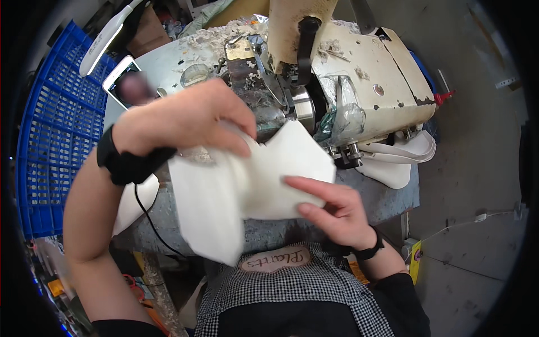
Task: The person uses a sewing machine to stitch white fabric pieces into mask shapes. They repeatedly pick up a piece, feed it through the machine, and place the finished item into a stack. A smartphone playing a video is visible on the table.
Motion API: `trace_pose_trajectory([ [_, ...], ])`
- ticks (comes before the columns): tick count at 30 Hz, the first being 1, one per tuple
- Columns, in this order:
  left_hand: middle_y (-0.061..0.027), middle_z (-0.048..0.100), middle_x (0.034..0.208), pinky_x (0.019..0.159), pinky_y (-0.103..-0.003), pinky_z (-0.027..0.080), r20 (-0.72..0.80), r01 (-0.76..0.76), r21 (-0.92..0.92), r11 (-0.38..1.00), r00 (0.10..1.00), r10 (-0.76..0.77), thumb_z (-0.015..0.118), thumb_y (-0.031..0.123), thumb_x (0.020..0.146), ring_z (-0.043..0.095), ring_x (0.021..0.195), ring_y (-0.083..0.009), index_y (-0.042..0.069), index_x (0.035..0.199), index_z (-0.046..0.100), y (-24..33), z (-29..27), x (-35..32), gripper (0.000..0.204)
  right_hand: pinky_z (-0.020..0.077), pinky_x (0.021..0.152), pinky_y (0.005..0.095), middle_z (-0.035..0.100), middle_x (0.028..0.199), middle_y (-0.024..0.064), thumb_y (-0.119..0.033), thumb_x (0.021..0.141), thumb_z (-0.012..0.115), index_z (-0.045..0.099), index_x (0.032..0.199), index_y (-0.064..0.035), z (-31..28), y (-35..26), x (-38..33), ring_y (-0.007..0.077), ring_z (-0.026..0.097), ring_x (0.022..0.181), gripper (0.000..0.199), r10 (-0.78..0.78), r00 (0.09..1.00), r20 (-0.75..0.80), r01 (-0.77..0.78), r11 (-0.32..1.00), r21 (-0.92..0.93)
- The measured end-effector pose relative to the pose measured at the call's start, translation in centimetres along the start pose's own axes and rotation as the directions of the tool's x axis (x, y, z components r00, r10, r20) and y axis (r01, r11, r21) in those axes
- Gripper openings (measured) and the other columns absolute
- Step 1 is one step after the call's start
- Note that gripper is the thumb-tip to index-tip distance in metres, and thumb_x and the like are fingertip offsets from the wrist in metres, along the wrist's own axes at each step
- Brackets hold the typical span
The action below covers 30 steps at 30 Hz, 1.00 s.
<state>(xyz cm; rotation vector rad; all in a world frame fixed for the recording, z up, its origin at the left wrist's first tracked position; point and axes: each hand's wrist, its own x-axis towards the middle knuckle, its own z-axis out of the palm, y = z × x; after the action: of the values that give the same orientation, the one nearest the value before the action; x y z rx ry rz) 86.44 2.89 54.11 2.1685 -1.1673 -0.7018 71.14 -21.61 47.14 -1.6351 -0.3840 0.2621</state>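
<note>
Head view shows your left hand (pixel 196 117) and right hand (pixel 341 216) holding the white piece (pixel 300 160) before the machine (pixel 359 76), seemingly mid-work; other pieces (pixel 387 173) lie at right, finished or waiting, I cannot tell.

One fisheye view from the wearer's head, upright, looking steeply down over the apron (pixel 281 291), facing the worktop (pixel 393 203) and machine (pixel 368 67) beyond, left hand (pixel 193 119) and right hand (pixel 338 212) close at mid-view, edges bending toward the rim

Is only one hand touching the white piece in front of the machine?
No, the left hand and the right hand both touch the white piece.
</note>
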Motion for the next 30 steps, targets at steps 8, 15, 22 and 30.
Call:
trace_pose_trajectory([
  [8,-0.0110,0.067,0.075,0.069,-0.033,0.048,0.010,0.149,0.251,0.956,0.988,-0.156,0.073,0.011,0.072,0.063,0.075,-0.0249,0.002,0.080,0.071,0.2,-3.7,1.2,0.012,0.0380,0.093,0.0205,0.033,0.149,0.0057,0.002,0.092,0.055,0.016,0.152,-0.0072,5.3,1.2,2.1,0.0067,0.045,0.114,0.072,0.022,0.985,0.169,-0.115,0.815,0.567],
  [15,-0.0107,0.068,0.076,0.069,-0.034,0.047,0.032,0.082,0.323,0.943,0.995,-0.097,0.072,0.013,0.071,0.063,0.074,-0.0266,0.002,0.078,0.071,-0.2,-4.3,2.5,0.013,0.0303,0.109,0.0302,0.022,0.154,0.0082,0.004,0.091,0.056,0.014,0.151,-0.0053,6.2,1.6,3.0,0.0158,0.035,0.133,0.074,-0.056,0.993,0.108,-0.028,0.755,0.656],
  [22,-0.0103,0.068,0.076,0.069,-0.035,0.047,0.021,0.038,0.361,0.932,0.999,-0.049,0.071,0.013,0.071,0.063,0.075,-0.0270,0.002,0.077,0.071,-0.5,-4.4,2.4,0.012,0.0270,0.112,0.0338,0.021,0.155,0.0092,0.007,0.089,0.056,0.015,0.151,-0.0043,6.3,1.6,3.1,0.0185,0.032,0.137,0.074,-0.048,0.995,0.090,-0.021,0.764,0.644],
  [30,-0.0117,0.067,0.076,0.072,-0.035,0.048,0.021,0.047,0.341,0.939,0.998,-0.058,0.071,0.015,0.072,0.063,0.076,-0.0277,0.002,0.077,0.070,-0.4,-4.3,2.7,0.014,0.0229,0.114,0.0375,0.020,0.155,0.0126,0.005,0.088,0.059,0.014,0.149,0.0026,6.3,1.9,3.1,0.0227,0.028,0.140,0.075,-0.085,0.995,0.053,0.031,0.767,0.641],
])
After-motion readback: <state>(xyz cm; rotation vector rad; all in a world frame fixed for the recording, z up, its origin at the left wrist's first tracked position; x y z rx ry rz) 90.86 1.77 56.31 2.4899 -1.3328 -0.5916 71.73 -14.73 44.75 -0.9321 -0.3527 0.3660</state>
